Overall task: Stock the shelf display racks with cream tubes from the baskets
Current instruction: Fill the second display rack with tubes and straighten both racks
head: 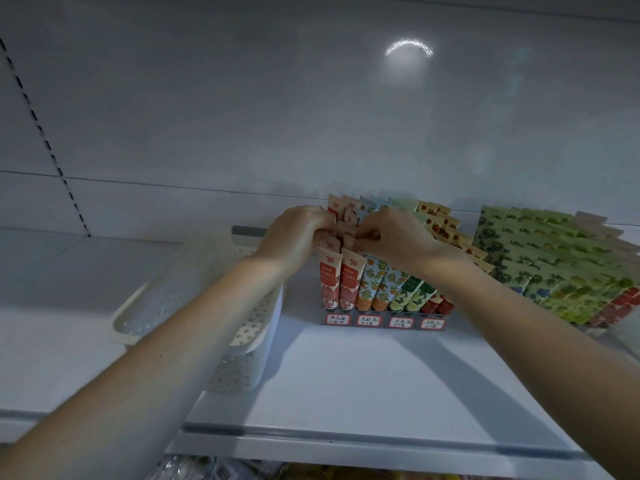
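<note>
A clear display rack [382, 322] with four labelled lanes stands on the white shelf [346, 382]. It holds rows of cream tubes: red [341, 282], blue with oranges [375, 289], green [412, 294] and dark red at its right end. My left hand [294, 233] curls around the tops of red tubes in the rack's left lane. My right hand [391, 233] pinches the top of a red tube in the neighbouring row. A white perforated basket [207, 306] sits left of the rack, under my left forearm; its contents are hidden.
A second rack of green and blue patterned tubes [554, 265] fills the right of the shelf. The shelf's back wall rises close behind the racks. More packaged goods [242, 472] show below the shelf's front edge.
</note>
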### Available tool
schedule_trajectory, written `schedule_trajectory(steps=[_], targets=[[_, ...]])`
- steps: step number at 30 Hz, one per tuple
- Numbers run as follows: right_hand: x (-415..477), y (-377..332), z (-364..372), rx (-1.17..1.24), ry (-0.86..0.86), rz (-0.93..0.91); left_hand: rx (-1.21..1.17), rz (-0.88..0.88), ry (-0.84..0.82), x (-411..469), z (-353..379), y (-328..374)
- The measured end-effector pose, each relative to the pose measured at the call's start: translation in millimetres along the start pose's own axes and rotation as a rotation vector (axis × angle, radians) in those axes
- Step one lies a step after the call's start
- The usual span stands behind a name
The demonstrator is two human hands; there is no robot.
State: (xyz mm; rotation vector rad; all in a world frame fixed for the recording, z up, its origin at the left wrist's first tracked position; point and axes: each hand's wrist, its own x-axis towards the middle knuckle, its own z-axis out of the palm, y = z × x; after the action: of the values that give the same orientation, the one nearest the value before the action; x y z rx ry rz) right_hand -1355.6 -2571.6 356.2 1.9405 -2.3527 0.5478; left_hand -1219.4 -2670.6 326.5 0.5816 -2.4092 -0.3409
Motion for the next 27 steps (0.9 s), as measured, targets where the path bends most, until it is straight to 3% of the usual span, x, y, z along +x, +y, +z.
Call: schedule_trajectory(steps=[13,20,27], targets=[[10,2,-16,0.079,0.096,-0.001,-0.001,-0.037,0.125,10,-12,-10],[28,2,-17,0.021,0.001,-0.031,0.032,-0.056,0.004,22,0,-23],[31,2,-8,-0.011,-0.024,-0.044,-0.048,-0.038,0.02,25,3,-17]])
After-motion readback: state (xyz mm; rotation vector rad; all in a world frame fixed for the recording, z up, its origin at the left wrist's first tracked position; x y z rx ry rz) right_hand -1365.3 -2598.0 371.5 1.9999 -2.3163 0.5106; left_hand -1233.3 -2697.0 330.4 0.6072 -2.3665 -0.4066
